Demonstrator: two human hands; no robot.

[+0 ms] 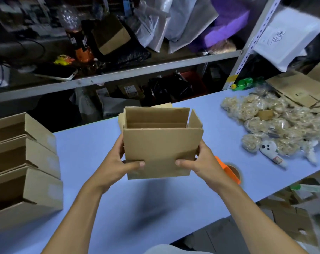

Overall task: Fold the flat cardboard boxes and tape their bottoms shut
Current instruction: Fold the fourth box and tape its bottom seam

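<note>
I hold an opened brown cardboard box (159, 143) in the air above the light blue table (93, 149). Its top flaps stand up and the inside shows. My left hand (118, 160) grips its left lower corner, thumb on the near face. My right hand (197, 162) grips the right lower corner the same way. An orange tape dispenser (229, 171) with a brown tape roll lies on the table just behind my right wrist. Several folded boxes (25, 162) are stacked on their sides at the left edge.
A heap of clear bags with beige plush toys (276, 125) and a white plush (271, 149) covers the table's right part. Flat cardboard sheets (300, 90) and a green bottle (245, 84) lie at the far right. Cluttered metal shelves (118, 74) stand behind the table.
</note>
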